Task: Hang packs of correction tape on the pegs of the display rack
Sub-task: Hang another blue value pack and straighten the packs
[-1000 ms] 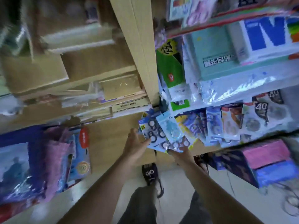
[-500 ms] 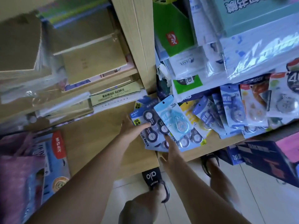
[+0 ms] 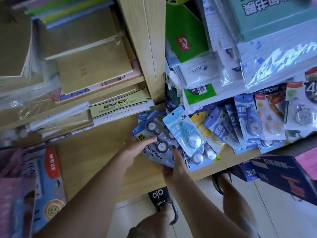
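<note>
My left hand (image 3: 137,148) pinches the value packs (image 3: 157,146); my right hand (image 3: 175,162) grips under the light-blue pack (image 3: 184,131), at the shelf's (image 3: 109,152) front edge, notebooks (image 3: 92,69) behind.

Only one view is given, taken from a camera worn on the person's head. It is directed forward and steeply down, along both forearms to the hands (image 3: 155,152). The wooden shelf (image 3: 106,152) is seen from close and above, and the floor (image 3: 283,203) with the feet is seen below. The wide lens bends the edges.
</note>
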